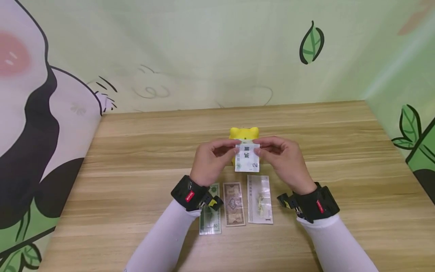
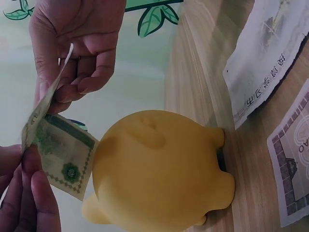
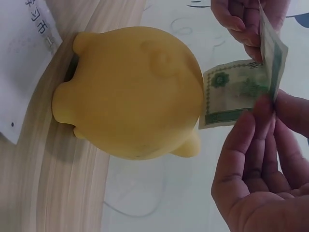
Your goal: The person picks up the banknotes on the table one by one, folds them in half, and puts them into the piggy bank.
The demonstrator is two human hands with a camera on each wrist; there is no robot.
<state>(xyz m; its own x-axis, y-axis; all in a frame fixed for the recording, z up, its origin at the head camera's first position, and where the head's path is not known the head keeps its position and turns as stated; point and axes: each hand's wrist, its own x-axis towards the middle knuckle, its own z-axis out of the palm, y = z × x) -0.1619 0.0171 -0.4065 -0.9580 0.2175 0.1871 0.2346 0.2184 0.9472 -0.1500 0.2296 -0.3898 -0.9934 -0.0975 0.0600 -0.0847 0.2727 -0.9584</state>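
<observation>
A folded banknote [image 1: 247, 160], whitish with green print, is stretched between both hands over a yellow piggy bank [image 1: 244, 133]. My left hand [image 1: 210, 160] pinches one edge between thumb and fingers. On the opposite edge, my right hand [image 1: 287, 162] pinches it likewise. In the left wrist view, the lower flap of the note [image 2: 67, 159] meets the top of the piggy bank [image 2: 159, 169]; whether its end is in a slot cannot be seen. The right wrist view shows the note [image 3: 236, 92] bent at the fold, by the fingers.
Three banknotes lie in a row on the wooden table [image 1: 136, 204], nearer the body: a green one [image 1: 210, 224] partly behind the left wrist camera, a brown one [image 1: 234, 204] and a white one [image 1: 259, 200]. A cartoon-printed backdrop [image 1: 204, 56] stands behind the table.
</observation>
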